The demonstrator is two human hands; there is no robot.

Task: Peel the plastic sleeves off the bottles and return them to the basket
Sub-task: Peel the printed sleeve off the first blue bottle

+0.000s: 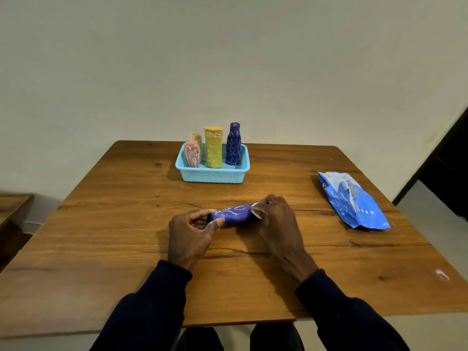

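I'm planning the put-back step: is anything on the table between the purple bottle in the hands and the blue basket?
Nothing visible. Only bare wooden table lies between the purple sleeved bottle and the light blue plastic basket. The blue plastic pouch lies off to the right.

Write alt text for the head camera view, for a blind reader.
The left hand and right hand hold a purple bottle sideways over a wooden table, the right pinching its sleeve end. Behind, a blue basket holds four more bottles; a blue pouch lies right.
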